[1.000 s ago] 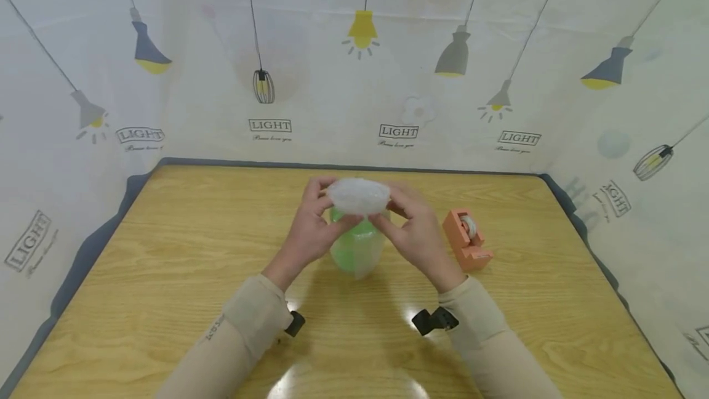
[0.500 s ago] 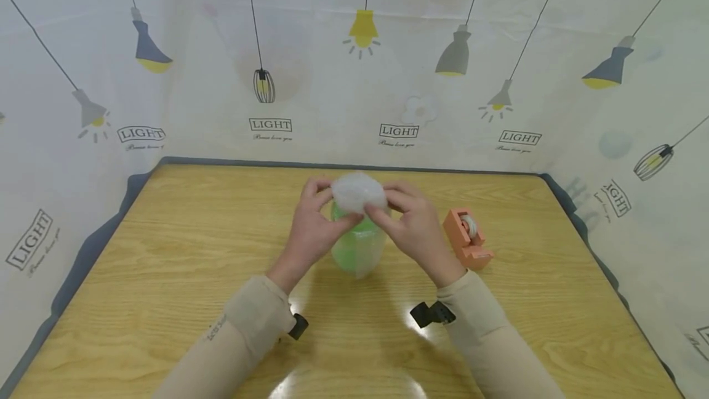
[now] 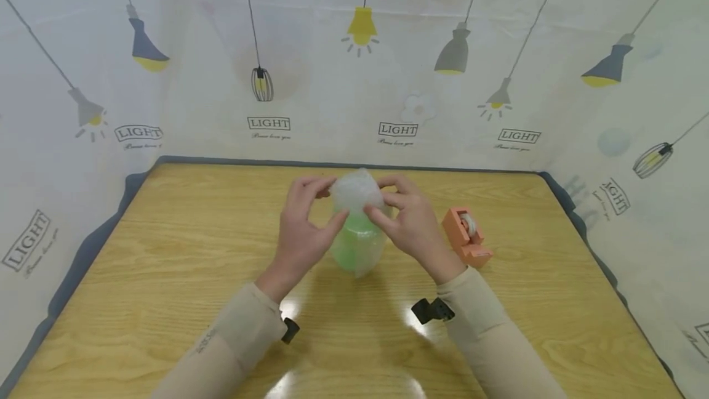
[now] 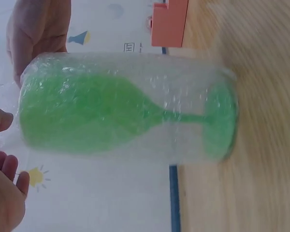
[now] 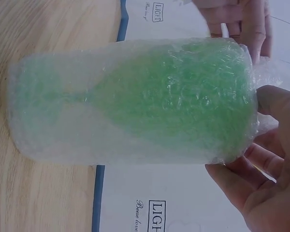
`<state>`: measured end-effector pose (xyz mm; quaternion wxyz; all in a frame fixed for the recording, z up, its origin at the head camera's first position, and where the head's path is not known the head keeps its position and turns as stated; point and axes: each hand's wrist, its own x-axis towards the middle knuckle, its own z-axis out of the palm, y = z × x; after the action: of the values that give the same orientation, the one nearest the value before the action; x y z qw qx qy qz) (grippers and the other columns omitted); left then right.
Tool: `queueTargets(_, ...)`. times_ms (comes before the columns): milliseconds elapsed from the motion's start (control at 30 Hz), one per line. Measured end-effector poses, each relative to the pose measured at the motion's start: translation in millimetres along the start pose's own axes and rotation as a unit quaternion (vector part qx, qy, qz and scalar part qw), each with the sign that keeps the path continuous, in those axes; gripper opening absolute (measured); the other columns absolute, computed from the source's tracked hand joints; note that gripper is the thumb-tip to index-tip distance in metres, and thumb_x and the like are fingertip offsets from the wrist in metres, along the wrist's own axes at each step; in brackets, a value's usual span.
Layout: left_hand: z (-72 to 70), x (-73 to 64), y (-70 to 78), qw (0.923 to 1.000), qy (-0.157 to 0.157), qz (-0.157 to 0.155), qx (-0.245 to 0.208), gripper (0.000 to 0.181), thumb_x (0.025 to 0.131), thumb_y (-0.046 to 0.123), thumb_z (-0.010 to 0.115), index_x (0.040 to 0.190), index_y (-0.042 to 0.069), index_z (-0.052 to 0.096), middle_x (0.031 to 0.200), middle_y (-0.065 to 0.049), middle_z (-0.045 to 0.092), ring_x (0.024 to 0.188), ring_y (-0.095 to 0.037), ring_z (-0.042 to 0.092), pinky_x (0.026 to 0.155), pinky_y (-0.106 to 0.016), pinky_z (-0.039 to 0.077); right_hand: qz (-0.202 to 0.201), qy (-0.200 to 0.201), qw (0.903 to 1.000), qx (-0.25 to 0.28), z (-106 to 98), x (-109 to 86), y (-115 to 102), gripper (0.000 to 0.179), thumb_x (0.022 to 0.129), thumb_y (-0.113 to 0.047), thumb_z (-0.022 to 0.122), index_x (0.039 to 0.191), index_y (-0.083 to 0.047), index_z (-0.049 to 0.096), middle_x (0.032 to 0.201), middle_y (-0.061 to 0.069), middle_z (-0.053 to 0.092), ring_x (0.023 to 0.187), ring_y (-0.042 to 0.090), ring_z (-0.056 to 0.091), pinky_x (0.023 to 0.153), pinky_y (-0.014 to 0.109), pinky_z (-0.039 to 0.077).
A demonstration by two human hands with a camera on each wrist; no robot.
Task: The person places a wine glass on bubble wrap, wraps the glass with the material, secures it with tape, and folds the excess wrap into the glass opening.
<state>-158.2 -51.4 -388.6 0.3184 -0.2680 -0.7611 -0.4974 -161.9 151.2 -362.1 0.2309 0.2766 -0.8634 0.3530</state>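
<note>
A green wine glass stands upright on the table, rolled in clear bubble wrap. In the head view the wrap's loose upper end bunches above the glass, between both hands. My right hand grips that end from the right, thumb at the front and fingers at the side and behind. My left hand is at the left of the wrap with fingers spread and loosely bent, its fingertips right by the edge. In the left wrist view the stem and foot show through the wrap.
An orange tape dispenser with a roll of tape stands on the wooden table, right of the right hand. A pale curtain printed with lamps hangs around the table's back and sides.
The wrap's upper end went from a wide flat flap to a narrower, peaked bunch. My left hand loosened and shifted left; my right thumb moved slightly left onto the front of the wrap.
</note>
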Motion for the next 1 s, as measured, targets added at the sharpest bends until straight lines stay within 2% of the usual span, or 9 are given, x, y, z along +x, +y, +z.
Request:
queueTargets(100,-6.8,1.3,0.7,0.9982,-0.003,0.057,0.018,0.045,0.086,0.000,0.081,0.128,-0.004,0.064,0.120,-0.019,0.061,0.109,-0.032,0.063,0.095,-0.043,0.057,-0.006,-0.006,0.9998,-0.016,0.8,1.0,0.8,0.017,0.090,-0.013,0.080,0.093,0.004,0.079,0.116,0.016,0.068,0.104,0.033,0.063,0.084,0.048,0.056)
queueTargets(233,-11.8,-2.0,-0.5,0.9908,-0.041,0.124,0.037,0.046,0.086,-0.002,0.077,0.130,-0.002,0.063,0.127,-0.020,0.062,0.116,-0.034,0.063,0.096,-0.045,0.058,-0.016,-0.012,0.9993,-0.033,1.5,2.4,0.8,0.017,0.088,-0.013,0.081,0.089,0.003,0.079,0.115,0.017,0.069,0.109,0.036,0.062,0.090,0.051,0.055)
queueTargets(367,-12.7,-7.6,-1.3,0.9822,-0.091,0.157,0.050,0.055,0.086,0.003,0.075,0.138,-0.001,0.058,0.138,-0.020,0.058,0.127,-0.035,0.058,0.103,-0.045,0.055,-0.020,-0.026,0.9983,-0.048,1.3,3.3,-0.8,0.017,0.088,-0.013,0.081,0.082,0.003,0.077,0.115,0.017,0.068,0.110,0.038,0.061,0.092,0.052,0.054)
queueTargets(533,-11.1,-9.3,0.4,0.9734,-0.139,0.168,0.071,0.064,0.091,0.014,0.075,0.148,0.000,0.051,0.147,-0.018,0.051,0.136,-0.034,0.051,0.114,-0.044,0.046,-0.031,-0.039,0.9973,-0.053,0.8,4.0,-2.6,0.015,0.087,-0.012,0.080,0.080,0.001,0.076,0.113,0.016,0.067,0.103,0.039,0.060,0.085,0.050,0.054)
queueTargets(667,-8.3,-6.6,1.4,0.9682,-0.152,0.173,0.099,0.066,0.091,0.020,0.076,0.149,0.000,0.050,0.147,-0.016,0.051,0.137,-0.033,0.050,0.116,-0.043,0.044,-0.041,-0.042,0.9968,-0.055,1.4,4.1,-2.1,0.015,0.087,-0.013,0.080,0.080,0.000,0.076,0.111,0.015,0.066,0.099,0.038,0.059,0.081,0.048,0.053)
queueTargets(800,-6.8,-4.1,2.3,0.9651,-0.159,0.173,0.115,0.066,0.089,0.021,0.079,0.147,0.000,0.053,0.144,-0.015,0.054,0.135,-0.032,0.051,0.117,-0.040,0.043,-0.023,-0.040,0.9980,-0.043,1.7,1.9,-1.3,0.014,0.087,-0.014,0.081,0.084,-0.001,0.077,0.111,0.015,0.066,0.102,0.036,0.058,0.084,0.049,0.054)
queueTargets(1000,-7.6,-2.8,1.8,0.9612,-0.177,0.164,0.134,0.065,0.089,0.022,0.079,0.145,0.000,0.055,0.141,-0.014,0.056,0.133,-0.031,0.053,0.115,-0.041,0.046,0.010,-0.042,0.9990,0.009,-0.5,-3.4,0.8,0.022,0.088,-0.016,0.084,0.100,0.001,0.078,0.118,0.013,0.069,0.112,0.033,0.059,0.091,0.048,0.056)
